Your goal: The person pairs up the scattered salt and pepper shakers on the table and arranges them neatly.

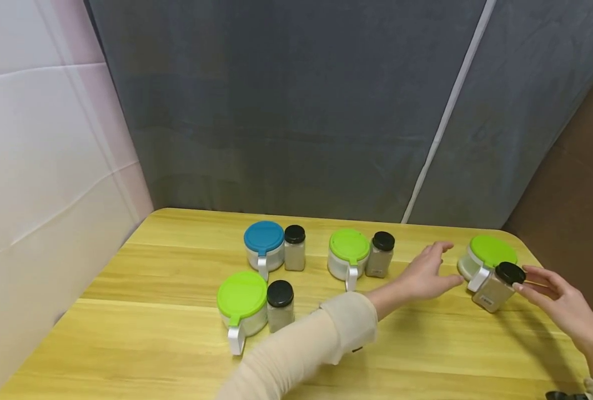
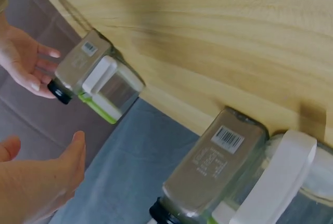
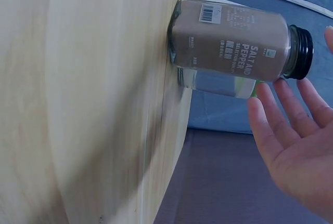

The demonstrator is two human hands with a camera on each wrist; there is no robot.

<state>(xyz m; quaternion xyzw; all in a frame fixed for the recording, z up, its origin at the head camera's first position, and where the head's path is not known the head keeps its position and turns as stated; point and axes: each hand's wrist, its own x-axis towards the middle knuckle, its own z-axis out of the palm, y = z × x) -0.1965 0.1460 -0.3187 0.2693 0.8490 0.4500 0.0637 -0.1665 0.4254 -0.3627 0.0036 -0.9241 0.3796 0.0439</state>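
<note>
Beside the black lid of a salt and pepper jar, at the table's right, my right hand has its fingers extended, fingertips right at the lid and neck. The jar is clear-sided with brownish powder and stands in front of a green-lidded pot with a white handle, partly hiding it. My left hand reaches in from the left of that pot, fingers spread and holding nothing. In the left wrist view, another powder jar stands close to that hand.
Further left stand a green-lidded pot with a black-lidded jar, and a blue-lidded pot with its jar. Nearer the front are another green-lidded pot and jar. A grey curtain hangs behind the wooden table.
</note>
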